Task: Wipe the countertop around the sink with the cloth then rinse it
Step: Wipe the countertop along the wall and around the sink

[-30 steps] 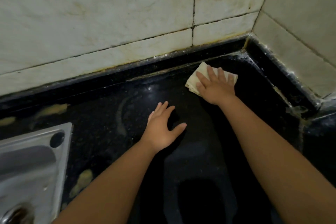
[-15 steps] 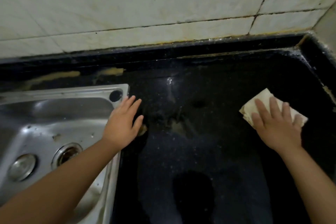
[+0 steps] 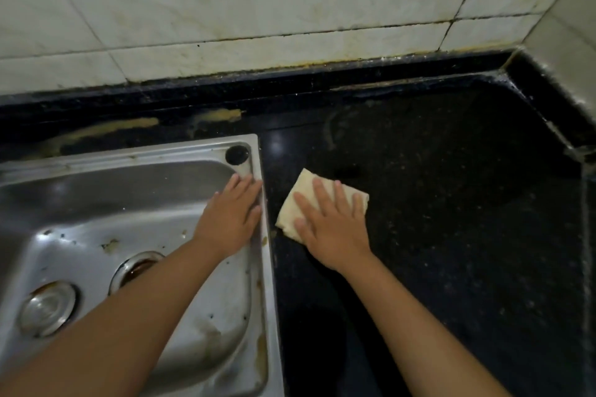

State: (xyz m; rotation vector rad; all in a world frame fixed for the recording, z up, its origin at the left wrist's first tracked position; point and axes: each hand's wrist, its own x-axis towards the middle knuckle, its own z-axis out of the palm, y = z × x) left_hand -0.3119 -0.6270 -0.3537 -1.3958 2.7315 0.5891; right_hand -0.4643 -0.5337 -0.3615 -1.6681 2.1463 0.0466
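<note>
Four straight right hand (image 3: 335,229) fingers press flat on the folded pale-yellow cloth (image 3: 301,200) lying on black granite countertop (image 3: 451,203) just beside the steel sink (image 3: 96,203); soft, light, likely damp, best pinched at an edge; left hand (image 3: 230,219) rests spread on the rim.

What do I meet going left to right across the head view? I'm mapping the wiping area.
Sink strainer → sink drain → left hand on the sink rim → cloth under the right hand → bare dark countertop → corner wall.
</note>
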